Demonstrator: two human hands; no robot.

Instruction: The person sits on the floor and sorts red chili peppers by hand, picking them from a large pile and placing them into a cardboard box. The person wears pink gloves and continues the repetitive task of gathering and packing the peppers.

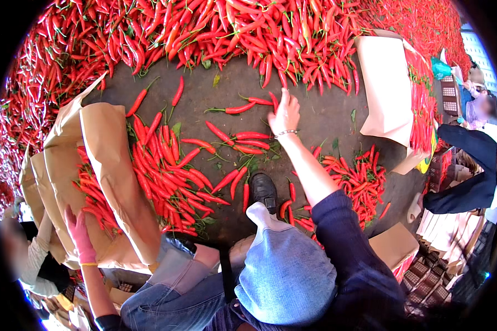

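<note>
My right hand (286, 112), bare and with a bracelet at its wrist, reaches forward over the dark floor. Its fingers are at a red chili pepper (274, 101) below the edge of the large chili heap (248, 29); whether they grip it is unclear. Lower left, my left hand (79, 236) in a pink glove lies with spread fingers against an upright brown paper liner (107, 165) with chilies inside. A loose pile of chilies (170, 173) lies right of that liner. Several single chilies with green stems are scattered between the pile and my right hand.
A smaller chili pile (358, 178) is at the right, below a paper-lined container full of chilies (422, 103). My black shoe (263, 188) stands among loose chilies. Brown plastic crates (428, 277) are at lower right. Other people are at the far left and far right.
</note>
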